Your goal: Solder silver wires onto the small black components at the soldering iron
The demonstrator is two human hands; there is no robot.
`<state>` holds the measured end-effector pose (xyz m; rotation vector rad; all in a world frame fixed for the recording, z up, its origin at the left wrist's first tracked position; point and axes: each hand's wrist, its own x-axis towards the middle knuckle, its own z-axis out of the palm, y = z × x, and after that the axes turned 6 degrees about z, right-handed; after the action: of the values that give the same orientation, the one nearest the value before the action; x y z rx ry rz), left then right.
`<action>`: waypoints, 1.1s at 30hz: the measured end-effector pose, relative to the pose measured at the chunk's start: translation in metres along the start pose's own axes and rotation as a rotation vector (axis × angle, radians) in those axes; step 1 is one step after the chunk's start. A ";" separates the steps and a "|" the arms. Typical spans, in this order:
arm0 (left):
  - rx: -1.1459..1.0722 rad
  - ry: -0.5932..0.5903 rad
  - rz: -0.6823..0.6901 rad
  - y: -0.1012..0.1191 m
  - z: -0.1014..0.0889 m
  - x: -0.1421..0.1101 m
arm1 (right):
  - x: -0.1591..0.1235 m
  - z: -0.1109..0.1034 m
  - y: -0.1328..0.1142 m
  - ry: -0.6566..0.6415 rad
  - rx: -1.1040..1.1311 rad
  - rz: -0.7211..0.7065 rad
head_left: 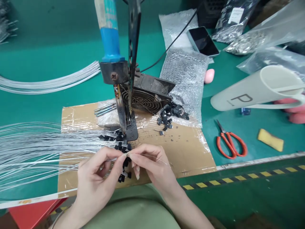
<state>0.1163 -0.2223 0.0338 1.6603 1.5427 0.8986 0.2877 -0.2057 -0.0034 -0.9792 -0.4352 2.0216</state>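
My left hand [100,178] and my right hand [154,168] meet over the cardboard sheet, their thumbs and forefingers pinched nearly tip to tip. A thin wire [156,158] trails rightward from my right hand's pinch. Whatever sits between my left fingertips is too small and covered to make out. Just beyond the fingers lie small black connectors [122,146] on the ends of many white wires [47,143], some hidden behind my hands. Above them a blue-handled soldering iron [111,44] hangs point-down in a black metal stand [133,41].
A dark fan [147,98] stands behind the iron, beside loose black connectors [175,111] on bubble wrap [184,73]. Right of the cardboard [190,149] lie red-handled scissors [231,143], a yellow sponge [270,140], a white mug [252,89] and a phone [202,40]. More white wires [52,82] curve at left.
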 end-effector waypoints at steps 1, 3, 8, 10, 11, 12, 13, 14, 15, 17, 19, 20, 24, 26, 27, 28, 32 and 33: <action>-0.001 -0.001 0.001 -0.001 0.000 0.000 | 0.000 0.000 0.001 -0.001 -0.001 -0.006; 0.001 0.007 -0.005 -0.002 0.001 0.000 | 0.000 0.000 0.003 0.003 0.005 -0.017; 0.020 0.044 0.004 -0.003 0.005 -0.001 | 0.000 0.004 0.007 0.044 0.038 -0.025; 0.030 0.065 0.016 -0.003 0.006 -0.002 | 0.000 0.007 0.009 0.065 0.068 -0.029; 0.032 0.072 0.023 -0.003 0.007 -0.003 | 0.000 0.008 0.009 0.074 0.089 -0.030; 0.031 0.078 0.028 -0.003 0.007 -0.003 | 0.001 0.010 0.010 0.081 0.112 -0.028; 0.028 0.081 0.028 -0.003 0.007 -0.004 | 0.001 0.012 0.011 0.085 0.135 -0.024; 0.027 0.087 0.023 -0.002 0.008 -0.004 | 0.001 0.013 0.012 0.086 0.156 -0.019; 0.025 0.093 0.018 -0.002 0.008 -0.004 | 0.002 0.015 0.013 0.087 0.176 -0.014; 0.018 0.095 0.009 -0.001 0.009 -0.004 | 0.002 0.017 0.016 0.092 0.201 -0.009; 0.007 0.093 -0.009 0.001 0.011 -0.003 | 0.001 0.017 0.018 0.097 0.193 -0.017; 0.001 0.096 -0.027 0.001 0.011 -0.002 | 0.000 0.016 0.018 0.095 0.168 -0.031; -0.018 0.118 -0.127 0.004 0.009 0.001 | -0.006 -0.005 0.007 0.172 -0.141 -0.223; -0.038 0.096 -0.141 0.004 0.006 0.003 | -0.007 -0.023 -0.005 0.441 -0.431 -0.443; -0.051 0.090 -0.148 0.004 0.005 0.003 | -0.006 -0.032 -0.010 0.607 -0.599 -0.541; -0.064 0.089 -0.159 0.005 0.004 0.004 | -0.004 -0.041 -0.016 0.742 -0.768 -0.600; -0.119 0.137 -0.234 0.012 0.003 0.007 | 0.006 -0.065 -0.027 0.871 -1.306 -0.696; -0.132 0.139 -0.247 0.014 0.003 0.008 | 0.007 -0.068 -0.027 0.844 -1.376 -0.719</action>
<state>0.1264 -0.2152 0.0441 1.3050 1.6984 0.9758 0.3516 -0.1867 -0.0339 -1.9180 -1.4635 0.3429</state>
